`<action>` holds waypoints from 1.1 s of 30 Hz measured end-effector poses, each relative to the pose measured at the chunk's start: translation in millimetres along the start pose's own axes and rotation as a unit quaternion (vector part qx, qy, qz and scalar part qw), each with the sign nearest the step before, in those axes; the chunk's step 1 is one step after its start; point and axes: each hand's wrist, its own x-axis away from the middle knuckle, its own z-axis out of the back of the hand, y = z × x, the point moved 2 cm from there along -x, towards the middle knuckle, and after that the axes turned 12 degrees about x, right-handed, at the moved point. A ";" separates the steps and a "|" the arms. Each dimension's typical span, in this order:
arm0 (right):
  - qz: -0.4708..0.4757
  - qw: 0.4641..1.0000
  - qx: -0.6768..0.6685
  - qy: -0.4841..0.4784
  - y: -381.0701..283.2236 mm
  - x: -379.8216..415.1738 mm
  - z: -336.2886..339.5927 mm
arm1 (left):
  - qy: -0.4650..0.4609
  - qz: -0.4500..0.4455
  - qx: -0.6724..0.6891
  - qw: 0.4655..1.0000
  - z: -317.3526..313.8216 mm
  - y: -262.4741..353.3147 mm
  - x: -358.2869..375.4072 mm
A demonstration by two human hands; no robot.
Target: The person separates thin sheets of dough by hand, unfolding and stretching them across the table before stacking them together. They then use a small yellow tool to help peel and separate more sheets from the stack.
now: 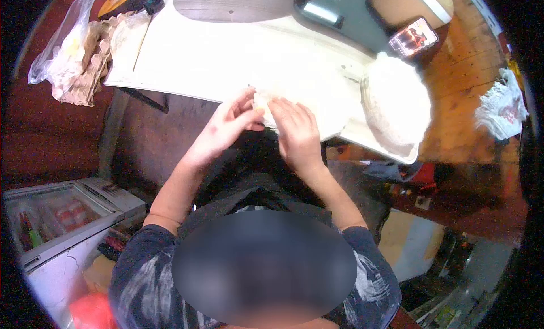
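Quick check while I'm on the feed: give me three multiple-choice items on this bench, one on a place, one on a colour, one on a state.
1. Where does the large dough mound sit?
A) on the right end of the board
B) in the egg tray
C) on the freezer

2. What colour is the board?
A) red
B) green
C) white

3. How is the small dough piece held?
A) it lies alone, untouched
B) both hands grip it at the board's near edge
C) one hand lifts it high above the board

Answers:
1 A: the large dough mound rests on the right end of the board.
2 C: the board's bare surface is white.
3 B: the left hand and the right hand close on the small dough piece from both sides.
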 end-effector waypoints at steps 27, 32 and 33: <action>0.063 0.991 -0.115 -0.002 34.4 -9.7 35.8 | 0.041 0.072 0.100 0.992 -1.5 12.8 7.5; 0.063 0.990 -0.128 0.004 31.8 -9.4 32.1 | -0.041 0.090 0.039 0.994 -12.6 8.0 6.5; 0.061 0.989 -0.134 0.003 31.9 -9.0 31.0 | -0.056 0.096 0.035 0.993 -16.9 2.3 5.3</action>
